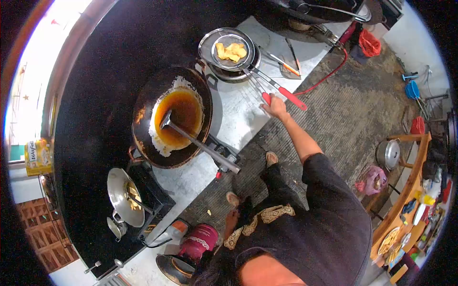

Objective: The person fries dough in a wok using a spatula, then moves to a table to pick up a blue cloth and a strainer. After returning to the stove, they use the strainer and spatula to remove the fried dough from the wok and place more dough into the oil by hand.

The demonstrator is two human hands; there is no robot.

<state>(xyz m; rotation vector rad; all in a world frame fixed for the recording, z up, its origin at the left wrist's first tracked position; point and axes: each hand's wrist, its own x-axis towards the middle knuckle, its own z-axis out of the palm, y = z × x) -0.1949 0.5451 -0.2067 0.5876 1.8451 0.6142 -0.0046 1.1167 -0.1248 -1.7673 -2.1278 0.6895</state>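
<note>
My right hand (pixel 275 107) is closed around the red handle of a wire strainer (pixel 241 63) at the counter's edge. Yellow fried pieces (pixel 231 51) lie in the mesh. A larger strainer (pixel 208 44), with a second red handle (pixel 293 98), sits beneath it, over a metal pot (pixel 228 76). Left of these is a big dark wok (pixel 206 138) with brown oil (pixel 183 112) in it. A long-handled metal spatula (pixel 200 145) rests across the wok's rim, its head in the oil. By my left hip shows a patch of skin, perhaps my left hand (pixel 232 221), its fingers indistinct.
A smaller metal wok (pixel 117 193) holds more yellow pieces. Orange-handled tongs (pixel 286 66) lie beside the strainers, and a red hose (pixel 334 71) drops off the counter. A pink gas cylinder (pixel 199 240) stands below. Behind, a wooden table (pixel 389 224) carries plates.
</note>
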